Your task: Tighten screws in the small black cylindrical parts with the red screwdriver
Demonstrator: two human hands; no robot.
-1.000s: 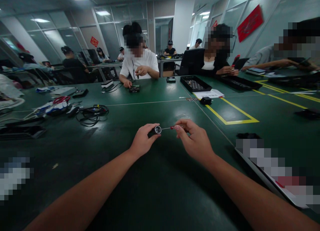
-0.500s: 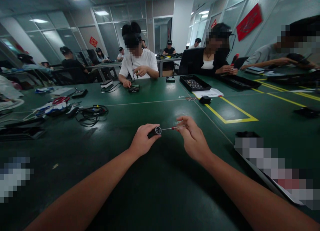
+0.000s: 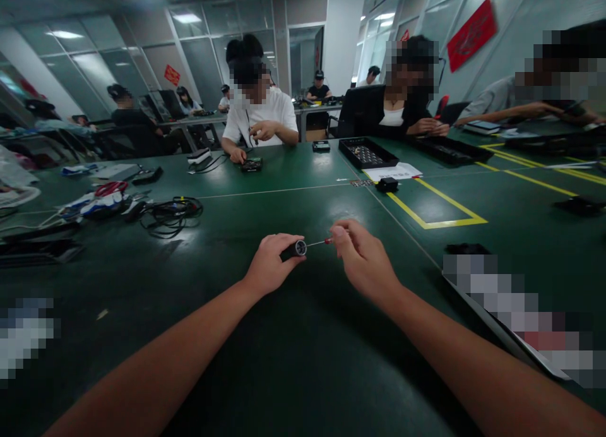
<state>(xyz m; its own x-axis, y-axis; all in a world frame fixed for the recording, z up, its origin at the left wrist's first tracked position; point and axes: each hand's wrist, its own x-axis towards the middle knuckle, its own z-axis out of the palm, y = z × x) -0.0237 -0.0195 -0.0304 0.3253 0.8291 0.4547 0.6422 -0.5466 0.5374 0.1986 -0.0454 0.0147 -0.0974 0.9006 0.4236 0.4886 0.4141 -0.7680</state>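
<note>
Cylinder point(image 3: 294, 249), black, silver-ringed: clasped in left hand point(image 3: 267, 269); screwdriver point(image 3: 318, 242) tip at its face, pinched by right hand point(image 3: 363, 260).

Near the table's point(image 3: 265, 374) front edge, a left hand point(image 3: 269, 268) and right hand point(image 3: 367, 263) meet at centre, a small cylindrical part point(image 3: 294, 249) left of a slim screwdriver point(image 3: 319, 242). Tangled cables point(image 3: 170, 215) lie toward the left edge; a parts tray point(image 3: 367, 153) sits farther back right, seated workers along the far edge.
</note>
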